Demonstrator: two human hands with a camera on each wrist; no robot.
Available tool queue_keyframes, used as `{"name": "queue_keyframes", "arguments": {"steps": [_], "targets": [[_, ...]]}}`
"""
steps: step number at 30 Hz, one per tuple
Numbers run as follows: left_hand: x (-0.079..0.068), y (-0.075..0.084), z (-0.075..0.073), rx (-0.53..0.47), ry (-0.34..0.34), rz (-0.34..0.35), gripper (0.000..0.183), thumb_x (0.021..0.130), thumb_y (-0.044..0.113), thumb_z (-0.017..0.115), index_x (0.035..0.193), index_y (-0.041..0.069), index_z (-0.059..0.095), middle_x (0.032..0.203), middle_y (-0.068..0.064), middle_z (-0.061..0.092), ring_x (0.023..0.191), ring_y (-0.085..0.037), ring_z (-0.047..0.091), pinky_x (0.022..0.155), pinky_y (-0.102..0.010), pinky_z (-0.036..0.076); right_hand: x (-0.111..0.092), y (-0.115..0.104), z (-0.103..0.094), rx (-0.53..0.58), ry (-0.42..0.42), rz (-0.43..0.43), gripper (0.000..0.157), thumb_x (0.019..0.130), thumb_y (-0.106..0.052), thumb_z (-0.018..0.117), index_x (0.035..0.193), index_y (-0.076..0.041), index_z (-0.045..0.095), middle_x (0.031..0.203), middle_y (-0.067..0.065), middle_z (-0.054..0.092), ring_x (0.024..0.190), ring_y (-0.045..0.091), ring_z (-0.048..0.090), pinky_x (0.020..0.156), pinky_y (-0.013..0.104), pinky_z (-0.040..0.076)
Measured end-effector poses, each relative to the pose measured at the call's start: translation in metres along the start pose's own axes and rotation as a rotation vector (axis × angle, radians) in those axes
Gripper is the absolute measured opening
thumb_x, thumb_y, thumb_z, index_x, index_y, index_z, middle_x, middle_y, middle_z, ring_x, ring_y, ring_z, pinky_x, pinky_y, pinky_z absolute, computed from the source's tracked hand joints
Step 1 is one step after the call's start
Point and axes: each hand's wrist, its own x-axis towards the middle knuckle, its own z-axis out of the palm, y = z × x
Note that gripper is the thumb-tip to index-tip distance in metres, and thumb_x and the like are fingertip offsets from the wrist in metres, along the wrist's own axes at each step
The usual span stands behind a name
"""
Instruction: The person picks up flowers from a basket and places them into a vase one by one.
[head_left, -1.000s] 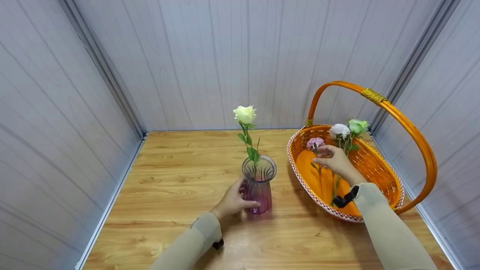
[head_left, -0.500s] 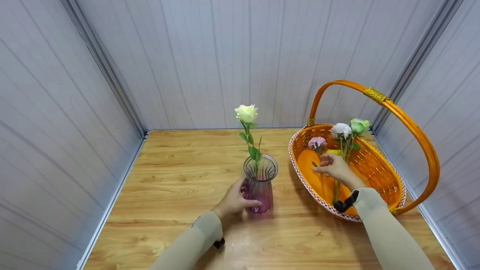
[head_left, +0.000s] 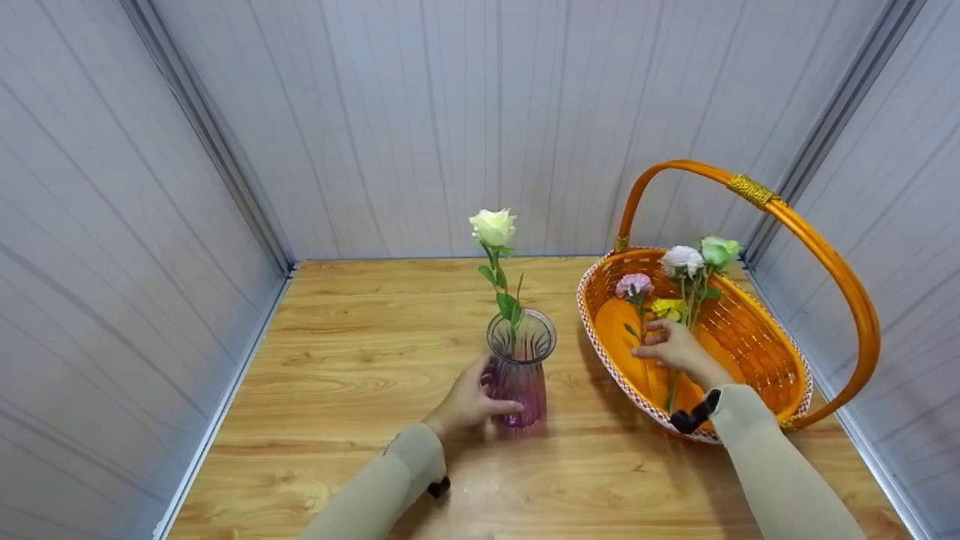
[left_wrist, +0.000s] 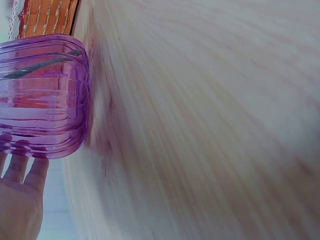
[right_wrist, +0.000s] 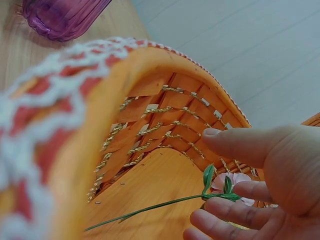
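My left hand [head_left: 469, 401] is wrapped around the lower body of a glass vase [head_left: 523, 390], clear at the top and purple at the base. The left wrist view shows fingertips against the purple glass [left_wrist: 45, 100]. A single cream rose [head_left: 493, 227] stands upright in the vase. Inside the orange basket, my right hand [head_left: 675, 349] hovers beside the stem of a pink carnation [head_left: 634, 285]. Thumb and fingers are spread apart in the right wrist view, with the green stem [right_wrist: 160, 204] lying just beyond the fingertips.
The woven basket [head_left: 757, 330] has a tall arched handle [head_left: 825, 262] rising over its right side. A white flower [head_left: 682, 261], a green rose [head_left: 718, 251] and a yellow flower [head_left: 667, 309] also lie in it. Panelled walls [head_left: 495, 112] enclose the wooden table [head_left: 360, 337].
My right hand has moved down along the carnation's stem, toward me, uncovering the yellow flower. The left hand keeps its hold on the vase.
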Motion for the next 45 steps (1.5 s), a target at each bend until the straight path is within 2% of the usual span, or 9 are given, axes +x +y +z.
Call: {"name": "queue_keyframes", "arguments": {"steps": [6, 9, 14, 19, 23, 30, 34, 40, 45], "targets": [[0.0002, -0.0002, -0.0001, -0.020, 0.000, -0.002, 0.113, 0.079, 0.030, 0.100, 0.170, 0.019, 0.034, 0.166, -0.010, 0.051, 0.152, -0.038, 0.049, 0.129, -0.058, 0.039, -0.0027, 0.0029, 0.0007, 0.091, -0.057, 0.059, 0.084, 0.103, -0.015, 0.075, 0.163, 0.015, 0.024, 0.155, 0.041, 0.046, 0.129, 0.044, 0.066, 0.105, 0.051, 0.063], [0.0001, -0.0008, -0.0001, -0.014, 0.005, 0.003, 0.113, 0.079, 0.029, 0.100, 0.170, 0.019, 0.034, 0.165, -0.010, 0.052, 0.151, -0.038, 0.050, 0.129, -0.059, 0.039, -0.0023, 0.0034, 0.0010, 0.156, -0.091, 0.084, 0.086, 0.104, -0.013, 0.073, 0.163, 0.016, 0.018, 0.148, 0.038, 0.056, 0.118, 0.038, 0.073, 0.103, 0.049, 0.065], [-0.0002, -0.0009, 0.0000, -0.011, 0.006, -0.001, 0.114, 0.078, 0.029, 0.100, 0.170, 0.019, 0.034, 0.165, -0.010, 0.052, 0.150, -0.038, 0.051, 0.129, -0.058, 0.040, 0.0001, 0.0056, 0.0011, 0.263, -0.138, 0.114, 0.089, 0.105, -0.009, 0.070, 0.165, 0.016, 0.010, 0.120, 0.018, 0.073, 0.099, 0.022, 0.077, 0.095, 0.042, 0.068], [0.0000, -0.0005, 0.0001, -0.021, 0.002, -0.001, 0.113, 0.079, 0.028, 0.100, 0.170, 0.019, 0.034, 0.164, -0.011, 0.053, 0.150, -0.037, 0.051, 0.129, -0.057, 0.040, -0.0009, 0.0049, 0.0004, 0.295, -0.160, 0.111, 0.085, 0.107, -0.006, 0.064, 0.164, 0.019, 0.007, 0.123, 0.017, 0.070, 0.095, 0.018, 0.076, 0.089, 0.036, 0.068], [0.0012, -0.0011, 0.0006, -0.058, -0.011, 0.007, 0.111, 0.080, 0.021, 0.099, 0.169, 0.016, 0.035, 0.160, -0.014, 0.055, 0.150, -0.037, 0.051, 0.129, -0.056, 0.041, -0.0010, 0.0046, 0.0000, 0.330, -0.153, 0.118, 0.075, 0.108, -0.003, 0.059, 0.162, 0.020, 0.013, 0.111, 0.012, 0.071, 0.088, 0.016, 0.075, 0.082, 0.031, 0.068], [0.0026, -0.0019, 0.0009, -0.069, -0.014, 0.020, 0.108, 0.080, 0.017, 0.099, 0.168, 0.015, 0.037, 0.157, -0.016, 0.056, 0.150, -0.037, 0.051, 0.129, -0.057, 0.040, -0.0003, 0.0048, 0.0004, 0.326, -0.118, 0.119, 0.053, 0.109, -0.005, 0.059, 0.154, 0.017, 0.041, 0.096, 0.004, 0.074, 0.080, 0.012, 0.072, 0.074, 0.026, 0.067], [0.0025, -0.0013, 0.0007, -0.064, -0.015, 0.017, 0.107, 0.079, 0.019, 0.099, 0.167, 0.015, 0.038, 0.158, -0.015, 0.056, 0.150, -0.036, 0.051, 0.129, -0.056, 0.040, -0.0008, 0.0058, 0.0011, 0.302, -0.125, 0.123, 0.057, 0.108, -0.009, 0.063, 0.154, 0.017, 0.039, 0.103, 0.006, 0.077, 0.085, 0.015, 0.076, 0.078, 0.030, 0.068], [0.0005, 0.0005, 0.0003, -0.048, -0.009, -0.006, 0.111, 0.078, 0.024, 0.100, 0.169, 0.017, 0.036, 0.162, -0.012, 0.054, 0.152, -0.036, 0.049, 0.130, -0.055, 0.039, -0.0009, 0.0079, 0.0049, 0.236, -0.167, 0.114, 0.059, 0.109, -0.008, 0.061, 0.154, 0.020, 0.035, 0.120, 0.019, 0.074, 0.094, 0.021, 0.078, 0.084, 0.035, 0.069], [-0.0003, 0.0009, 0.0003, -0.044, -0.005, -0.006, 0.111, 0.078, 0.026, 0.100, 0.169, 0.017, 0.037, 0.162, -0.012, 0.054, 0.151, -0.037, 0.049, 0.130, -0.056, 0.039, 0.0005, 0.0085, 0.0081, 0.263, -0.165, 0.119, 0.053, 0.110, -0.005, 0.057, 0.152, 0.020, 0.038, 0.110, 0.013, 0.074, 0.084, 0.016, 0.075, 0.076, 0.030, 0.069]]}}
